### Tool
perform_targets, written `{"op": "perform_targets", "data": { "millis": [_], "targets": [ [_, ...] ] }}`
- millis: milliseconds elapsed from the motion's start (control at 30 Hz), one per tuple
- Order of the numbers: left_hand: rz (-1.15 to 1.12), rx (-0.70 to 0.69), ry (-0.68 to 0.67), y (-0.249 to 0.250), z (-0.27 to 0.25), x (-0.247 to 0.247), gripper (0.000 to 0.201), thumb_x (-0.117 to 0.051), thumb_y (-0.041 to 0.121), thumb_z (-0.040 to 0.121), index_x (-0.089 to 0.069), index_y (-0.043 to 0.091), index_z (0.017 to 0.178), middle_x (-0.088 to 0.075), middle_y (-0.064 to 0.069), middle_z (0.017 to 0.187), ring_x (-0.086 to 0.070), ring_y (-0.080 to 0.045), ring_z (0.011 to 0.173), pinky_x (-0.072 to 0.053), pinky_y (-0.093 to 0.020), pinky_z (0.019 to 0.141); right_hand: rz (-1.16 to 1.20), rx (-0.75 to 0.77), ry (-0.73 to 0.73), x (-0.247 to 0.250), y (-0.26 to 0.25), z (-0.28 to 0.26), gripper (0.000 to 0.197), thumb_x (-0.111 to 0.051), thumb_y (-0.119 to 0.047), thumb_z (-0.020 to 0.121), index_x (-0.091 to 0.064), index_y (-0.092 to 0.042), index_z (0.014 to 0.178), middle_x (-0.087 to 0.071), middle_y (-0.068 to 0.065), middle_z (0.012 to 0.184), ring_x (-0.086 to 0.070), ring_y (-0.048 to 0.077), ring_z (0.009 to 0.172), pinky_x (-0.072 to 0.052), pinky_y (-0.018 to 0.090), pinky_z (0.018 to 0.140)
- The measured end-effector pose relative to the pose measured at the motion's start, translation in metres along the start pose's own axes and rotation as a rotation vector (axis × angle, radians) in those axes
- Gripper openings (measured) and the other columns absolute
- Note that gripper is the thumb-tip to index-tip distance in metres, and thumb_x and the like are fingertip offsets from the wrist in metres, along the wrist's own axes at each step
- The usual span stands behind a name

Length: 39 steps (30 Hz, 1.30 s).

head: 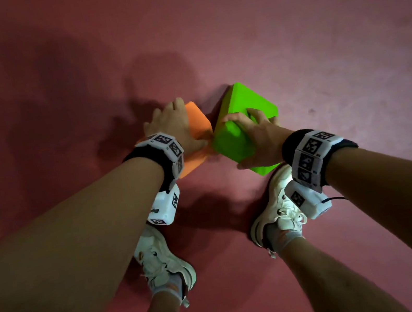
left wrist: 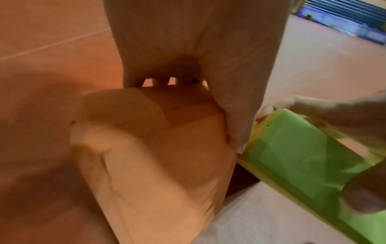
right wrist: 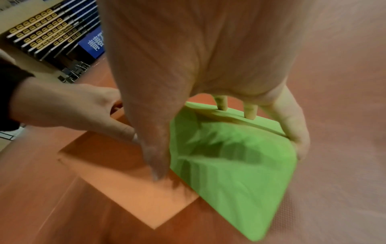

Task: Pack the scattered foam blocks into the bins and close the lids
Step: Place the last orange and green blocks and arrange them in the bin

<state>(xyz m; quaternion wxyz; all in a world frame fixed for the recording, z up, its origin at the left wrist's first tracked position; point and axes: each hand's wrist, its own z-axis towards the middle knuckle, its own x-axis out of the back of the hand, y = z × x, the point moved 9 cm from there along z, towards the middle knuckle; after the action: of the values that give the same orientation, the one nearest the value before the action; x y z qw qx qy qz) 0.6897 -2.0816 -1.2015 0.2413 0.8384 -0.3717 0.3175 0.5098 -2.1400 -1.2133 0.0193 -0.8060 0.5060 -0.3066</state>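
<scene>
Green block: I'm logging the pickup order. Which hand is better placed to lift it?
The right hand: it already grips the green block across its top, while the left hand holds the orange block.

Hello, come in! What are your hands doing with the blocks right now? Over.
Left hand grips orange block. Right hand grips green block. Both blocks low by the red floor, corners close together. No bins in view, nothing in the way.

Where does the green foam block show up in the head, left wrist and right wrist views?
Head: green foam block right of centre on the floor, gripped by the right hand.
Left wrist: at the lower right edge, partly cut off.
Right wrist: centre to lower right, under that hand's fingers.
Shared landmark: the orange foam block, beside it in every view, held by the left hand.
</scene>
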Motion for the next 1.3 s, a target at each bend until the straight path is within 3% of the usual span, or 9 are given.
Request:
{"op": "perform_targets", "data": {
  "millis": [133, 233, 333, 500, 600, 667, 800, 1067, 1300],
  "targets": [
    [-0.034, -0.006, -0.020, -0.001, -0.008, -0.009, 0.092, -0.079, 0.067, 0.051, -0.039, 0.017, 0.118, -0.052, -0.006, 0.129, -0.050, -0.037, 0.117, -0.044, -0.051, 0.089, -0.034, -0.012, -0.068, 0.011, 0.001, -0.004, 0.102, -0.088, -0.047, 0.063, -0.023, -0.044, 0.141, -0.034, 0.016, 0.145, -0.029, 0.037, 0.141, -0.033, 0.057, 0.108],
    [-0.043, -0.002, -0.021, 0.005, -0.013, -0.002, 0.095, -0.079, 0.068, 0.050, -0.040, 0.017, 0.121, -0.051, -0.005, 0.130, -0.049, -0.036, 0.119, -0.043, -0.050, 0.090, 0.005, -0.046, -0.117, 0.021, 0.011, -0.008, 0.110, -0.089, -0.052, 0.059, -0.014, -0.052, 0.140, -0.041, 0.015, 0.136, -0.051, 0.042, 0.123, -0.045, 0.052, 0.102],
    [-0.051, 0.009, -0.041, 0.012, -0.012, 0.002, 0.098, -0.079, 0.069, 0.049, -0.040, 0.017, 0.122, -0.050, -0.003, 0.132, -0.048, -0.035, 0.121, -0.043, -0.052, 0.092, -0.027, -0.096, -0.101, 0.027, 0.027, -0.009, 0.128, -0.087, -0.062, 0.052, 0.006, -0.063, 0.140, -0.042, 0.013, 0.138, -0.050, 0.045, 0.123, -0.044, 0.055, 0.102],
    [-0.080, 0.023, -0.038, 0.024, -0.005, 0.003, 0.093, -0.079, 0.066, 0.050, -0.039, 0.018, 0.119, -0.051, -0.004, 0.131, -0.048, -0.035, 0.120, -0.043, -0.052, 0.093, 0.059, -0.165, 0.034, 0.036, 0.047, -0.014, 0.136, -0.086, -0.048, 0.056, 0.014, -0.054, 0.147, -0.046, 0.013, 0.136, -0.049, 0.045, 0.122, -0.043, 0.054, 0.100],
    [-0.084, 0.025, -0.031, 0.030, -0.008, 0.003, 0.093, -0.079, 0.065, 0.053, -0.039, 0.018, 0.121, -0.051, -0.005, 0.131, -0.049, -0.035, 0.120, -0.044, -0.050, 0.093, -0.004, -0.156, 0.149, 0.042, 0.047, -0.020, 0.126, -0.082, -0.043, 0.058, 0.005, -0.047, 0.150, -0.051, 0.009, 0.131, -0.056, 0.039, 0.115, -0.046, 0.050, 0.089],
    [-0.064, 0.003, -0.014, 0.033, -0.015, 0.008, 0.090, -0.079, 0.067, 0.052, -0.039, 0.018, 0.116, -0.053, -0.004, 0.127, -0.051, -0.034, 0.117, -0.045, -0.047, 0.090, -0.113, -0.173, 0.189, 0.048, 0.044, -0.028, 0.110, -0.079, -0.045, 0.059, -0.014, -0.037, 0.148, -0.053, 0.004, 0.128, -0.060, 0.034, 0.112, -0.045, 0.045, 0.083],
    [-0.075, 0.031, 0.022, 0.008, -0.038, 0.035, 0.087, -0.078, 0.068, 0.052, -0.037, 0.019, 0.111, -0.056, -0.007, 0.121, -0.054, -0.033, 0.114, -0.046, -0.045, 0.090, -0.213, -0.174, 0.143, 0.063, 0.019, -0.042, 0.087, -0.078, -0.048, 0.056, -0.033, -0.024, 0.127, -0.054, 0.004, 0.120, -0.060, 0.032, 0.108, -0.051, 0.043, 0.086],
    [-0.141, 0.181, 0.190, -0.136, -0.144, 0.108, 0.086, -0.077, 0.064, 0.057, -0.035, 0.021, 0.117, -0.060, -0.007, 0.116, -0.061, -0.033, 0.108, -0.047, -0.044, 0.087, -0.602, 0.195, -0.067, 0.075, -0.173, -0.053, 0.084, -0.078, -0.055, 0.066, -0.033, -0.021, 0.128, -0.051, 0.005, 0.123, -0.059, 0.034, 0.110, -0.051, 0.044, 0.090],
    [-0.428, 0.466, 0.255, -0.293, -0.291, 0.051, 0.081, -0.067, 0.071, 0.047, -0.032, 0.026, 0.105, -0.058, -0.004, 0.105, -0.061, -0.032, 0.096, -0.050, -0.043, 0.078, -0.897, 0.471, -0.115, -0.004, -0.376, -0.075, 0.089, -0.076, -0.062, 0.066, -0.033, -0.016, 0.129, -0.053, 0.008, 0.120, -0.060, 0.035, 0.105, -0.049, 0.041, 0.085]
  ]
}}
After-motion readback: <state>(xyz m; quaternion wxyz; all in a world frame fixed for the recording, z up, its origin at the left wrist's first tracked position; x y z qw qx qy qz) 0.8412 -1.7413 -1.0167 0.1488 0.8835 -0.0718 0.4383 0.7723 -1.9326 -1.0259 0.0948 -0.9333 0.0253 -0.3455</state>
